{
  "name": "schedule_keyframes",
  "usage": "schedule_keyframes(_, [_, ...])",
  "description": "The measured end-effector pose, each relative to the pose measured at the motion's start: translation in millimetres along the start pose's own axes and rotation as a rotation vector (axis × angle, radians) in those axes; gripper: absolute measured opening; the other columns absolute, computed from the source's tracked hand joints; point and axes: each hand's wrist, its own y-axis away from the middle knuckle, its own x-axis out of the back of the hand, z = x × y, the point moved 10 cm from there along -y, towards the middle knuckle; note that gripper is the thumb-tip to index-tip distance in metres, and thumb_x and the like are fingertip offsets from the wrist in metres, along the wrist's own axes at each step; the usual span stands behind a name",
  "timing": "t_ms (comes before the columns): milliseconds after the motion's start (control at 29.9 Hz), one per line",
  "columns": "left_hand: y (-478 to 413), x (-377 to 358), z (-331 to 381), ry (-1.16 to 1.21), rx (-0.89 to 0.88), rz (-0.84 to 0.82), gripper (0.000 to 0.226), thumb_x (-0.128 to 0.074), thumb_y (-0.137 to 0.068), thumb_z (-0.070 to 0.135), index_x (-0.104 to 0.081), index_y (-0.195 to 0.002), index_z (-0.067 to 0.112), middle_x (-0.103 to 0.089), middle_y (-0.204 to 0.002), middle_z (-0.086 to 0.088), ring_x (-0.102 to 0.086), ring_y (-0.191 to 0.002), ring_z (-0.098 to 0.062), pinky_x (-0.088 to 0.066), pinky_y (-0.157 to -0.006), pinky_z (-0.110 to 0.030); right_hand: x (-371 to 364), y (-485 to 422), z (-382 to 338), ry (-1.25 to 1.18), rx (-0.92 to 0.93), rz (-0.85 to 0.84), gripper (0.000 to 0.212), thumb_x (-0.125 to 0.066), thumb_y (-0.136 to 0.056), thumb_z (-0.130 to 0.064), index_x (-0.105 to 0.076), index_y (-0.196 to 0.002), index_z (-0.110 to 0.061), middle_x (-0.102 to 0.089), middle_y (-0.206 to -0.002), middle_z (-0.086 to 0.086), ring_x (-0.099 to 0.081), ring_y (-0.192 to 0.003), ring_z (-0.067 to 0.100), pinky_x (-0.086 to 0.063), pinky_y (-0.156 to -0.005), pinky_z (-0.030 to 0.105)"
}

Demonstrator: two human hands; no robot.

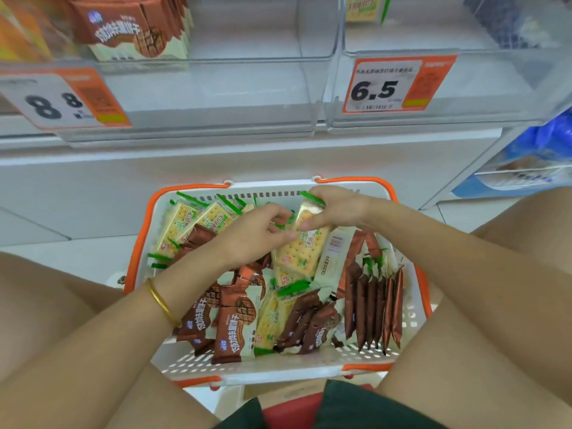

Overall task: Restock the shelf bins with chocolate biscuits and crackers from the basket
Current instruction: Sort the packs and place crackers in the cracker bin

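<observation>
Picking stage: the left hand [253, 235] and right hand [334, 209] each keep a pinching grip on cracker packs [305, 252] above the basket [411, 317]; next, likely a lift into the 6.5 bin [495, 88]

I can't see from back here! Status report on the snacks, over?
Left hand and right hand pinching a cream, green-edged cracker packet over the white-and-orange plastic basket. Brown chocolate biscuit packets inside it. Clear shelf bins unblocked.

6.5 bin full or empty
Mostly empty: the clear 6.5 bin shows a bare floor, with only some cracker packs standing at its back left.
</observation>
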Motion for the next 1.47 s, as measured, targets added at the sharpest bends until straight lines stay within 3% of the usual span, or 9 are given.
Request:
schedule_keyframes(134, [5.7,7.1,6.8,0.217,0.023,-0.029,0.034,-0.067,-0.087,0.022,-0.055,-0.117,0.016,-0.064,-0.115,0.001,-0.063,-0.103,-0.015,-0.052,-0.09,-0.033,5.6,24.5,-24.1,-0.299,0.075,-0.038,0.022,-0.066,-0.088,-0.017,-0.053,-0.105,-0.01,-0.065,-0.094,0.006,-0.066,-0.087,0.022,-0.056,-0.078,0.036])
schedule_keyframes(401, [34.4,64.7,87.1,0.299,-0.113,-0.054,0.036,-0.072,-0.075,0.026,-0.061,-0.109,0.025,-0.071,-0.102,0.005,-0.068,-0.09,-0.007,-0.054,-0.08,-0.024,63.7,112.0,-97.7,-0.24,0.231,0.059,0.029,-0.073,-0.073,-0.007,-0.055,-0.095,-0.012,-0.069,-0.082,-0.001,-0.066,-0.075,0.015,-0.053,-0.056,0.022])
schedule_keyframes(568, [42.7,147.8,178.3,0.244,-0.334,0.269,0.015,-0.06,-0.09,0.027,-0.062,-0.105,0.024,-0.07,-0.084,0.011,-0.064,-0.079,-0.002,-0.053,-0.07,-0.027,152.3,172.0,-149.8,-0.356,0.39,0.268,0.03,-0.068,-0.063,-0.017,-0.059,-0.091,-0.009,-0.07,-0.077,0.004,-0.062,-0.062,0.013,-0.05,-0.046,0.018])
schedule_keyframes(735, [22.8,196.3,226.5,-0.288,-0.383,0.671,0.032,-0.052,-0.094,0.032,-0.056,-0.124,0.02,-0.053,-0.123,0.001,-0.05,-0.113,-0.014,-0.034,-0.094,-0.024,253.0,144.7,-129.9,-0.456,0.289,0.605,0.012,-0.066,-0.085,-0.009,-0.06,-0.087,-0.019,-0.069,-0.075,-0.005,-0.063,-0.06,0.004,-0.05,-0.047,0.018])
schedule_keyframes(836, [-8.4,197.4,231.3,-0.364,-0.359,0.641,0.045,-0.049,-0.095,0.033,-0.045,-0.136,0.015,-0.042,-0.14,-0.005,-0.039,-0.13,-0.019,-0.028,-0.106,-0.028,286.0,96.8,-109.1,-0.45,0.142,0.682,0.02,-0.068,-0.084,-0.007,-0.058,-0.096,-0.018,-0.067,-0.087,0.0,-0.063,-0.069,0.01,-0.052,-0.045,0.02])
schedule_keyframes(936, [-37.7,196.1,231.4,-0.431,-0.309,0.586,0.056,-0.049,-0.095,0.039,-0.036,-0.142,0.012,-0.033,-0.148,-0.007,-0.027,-0.138,-0.022,-0.022,-0.11,-0.03,298.3,44.8,-106.3,-0.355,0.029,0.702,0.05,-0.071,-0.081,-0.003,-0.048,-0.125,-0.011,-0.067,-0.107,0.009,-0.064,-0.075,0.015,-0.057,-0.056,0.03])
schedule_keyframes(1069, [-68.2,190.9,218.6,-0.477,-0.212,0.452,0.071,-0.054,-0.091,0.039,-0.021,-0.149,0.014,-0.01,-0.159,-0.007,-0.009,-0.146,-0.022,-0.012,-0.115,-0.031,307.7,-2.6,-115.9,-0.276,0.057,0.783,0.045,-0.075,-0.078,-0.004,-0.046,-0.112,-0.01,-0.058,-0.121,0.014,-0.062,-0.102,0.03,-0.056,-0.08,0.045])
schedule_keyframes(1270, [-74.3,190.0,216.1,-0.459,-0.233,0.446,0.067,-0.056,-0.087,0.027,-0.026,-0.146,0.013,-0.009,-0.159,-0.004,-0.01,-0.145,-0.021,-0.017,-0.113,-0.032,323.1,-39.9,-114.3,0.201,-0.019,0.885,0.042,-0.074,-0.08,-0.023,-0.042,-0.105,-0.013,-0.054,-0.11,0.012,-0.053,-0.095,0.027,-0.045,-0.078,0.035])
schedule_keyframes(1470, [-76.1,190.0,212.0,-0.418,-0.246,0.443,0.076,-0.054,-0.087,0.03,-0.014,-0.151,0.018,-0.003,-0.16,0.003,-0.004,-0.146,-0.013,-0.013,-0.115,-0.03,336.4,-45.8,-114.4,0.115,-0.1,1.001,0.087,-0.08,-0.076,-0.021,-0.022,-0.139,-0.003,-0.034,-0.14,0.014,-0.045,-0.126,0.031,-0.039,-0.1,0.035])
